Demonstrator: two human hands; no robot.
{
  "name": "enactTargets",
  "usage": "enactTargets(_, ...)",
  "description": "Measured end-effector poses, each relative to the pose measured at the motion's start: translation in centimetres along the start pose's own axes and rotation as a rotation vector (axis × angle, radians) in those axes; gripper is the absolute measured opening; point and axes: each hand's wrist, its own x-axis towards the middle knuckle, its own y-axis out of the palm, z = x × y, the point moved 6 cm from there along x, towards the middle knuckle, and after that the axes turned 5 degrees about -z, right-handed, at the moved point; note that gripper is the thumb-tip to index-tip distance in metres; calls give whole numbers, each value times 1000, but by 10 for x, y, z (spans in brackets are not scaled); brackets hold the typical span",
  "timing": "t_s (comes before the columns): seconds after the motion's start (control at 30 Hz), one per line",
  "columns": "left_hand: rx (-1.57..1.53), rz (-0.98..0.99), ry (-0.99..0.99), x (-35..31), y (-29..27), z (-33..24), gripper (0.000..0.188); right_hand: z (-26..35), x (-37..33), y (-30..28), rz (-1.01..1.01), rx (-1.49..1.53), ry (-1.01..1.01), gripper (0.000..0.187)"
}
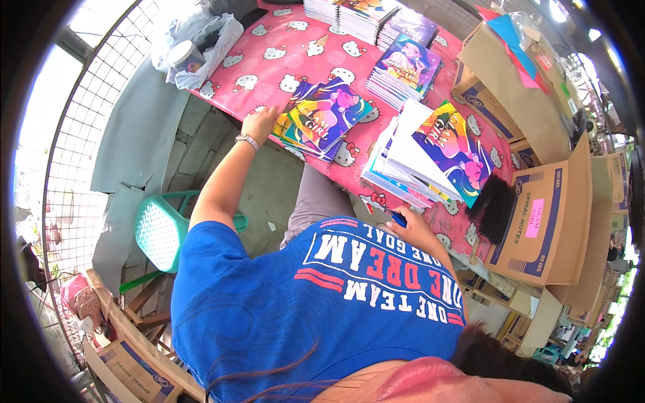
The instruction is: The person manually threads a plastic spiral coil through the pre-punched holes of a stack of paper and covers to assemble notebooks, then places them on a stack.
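Note:
My left hand (261, 123) is at the table's near edge, beside the left edge of a fanned pile of notebook covers (326, 117) in purple and yellow. Its fingers look loosely stretched, with nothing visible in them. Close to my body, my right hand (415, 232) is closed around a small blue object (399, 217); its kind is mostly hidden. Just beyond that hand lies a stack of loose notebook pages (396, 158), with a colourful cover (457, 151) lying askew on top. A bristly black bundle (494, 208), perhaps binding coils, sits to its right.
A pink patterned cloth (269, 70) covers the table. More notebook stacks (406, 64) stand at the back. Cardboard boxes (531, 228) line the right side. A plastic bag with a jar (185, 57) sits back left. A green stool (161, 232) stands left of me.

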Motion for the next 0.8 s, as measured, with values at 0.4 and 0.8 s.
enactTargets(0.4, -1958, -102, -963, 129, -95, 174, 88, -40, -15, -13, 27, -118, 132, 47)
enactTargets(0.8, -823, 255, 387, 117, -112, -242, 39, -172, -8, -78, -782, -428, 370, 56)
